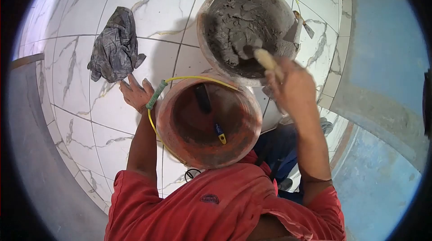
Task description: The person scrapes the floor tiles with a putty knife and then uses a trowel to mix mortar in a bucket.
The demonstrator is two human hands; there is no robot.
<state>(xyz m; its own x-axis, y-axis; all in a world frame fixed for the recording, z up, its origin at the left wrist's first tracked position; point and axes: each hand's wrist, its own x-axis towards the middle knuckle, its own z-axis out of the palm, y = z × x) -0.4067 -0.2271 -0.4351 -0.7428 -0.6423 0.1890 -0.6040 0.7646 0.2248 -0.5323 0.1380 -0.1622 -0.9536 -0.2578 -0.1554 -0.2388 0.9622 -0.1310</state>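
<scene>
My right hand (290,83) is closed round the pale wooden handle of a trowel (266,59). Its blade dips into thick grey mortar (243,20) inside the far bucket (201,27) and is mostly hidden there. My left hand (136,93) is spread out, fingers apart, low over or on the tiled floor. Just beyond its fingertips lies a crumpled dark grey cloth (114,45). Close beside my left wrist is the green grip (156,94) of the near bucket's yellow handle.
The near reddish bucket (254,119) stands against my body, holding a dark block-like object (202,98) and a small blue-and-yellow tool (220,134). A scraper-like tool (307,27) sits at the far bucket's right rim. Blue-grey walls (387,52) rise on the right.
</scene>
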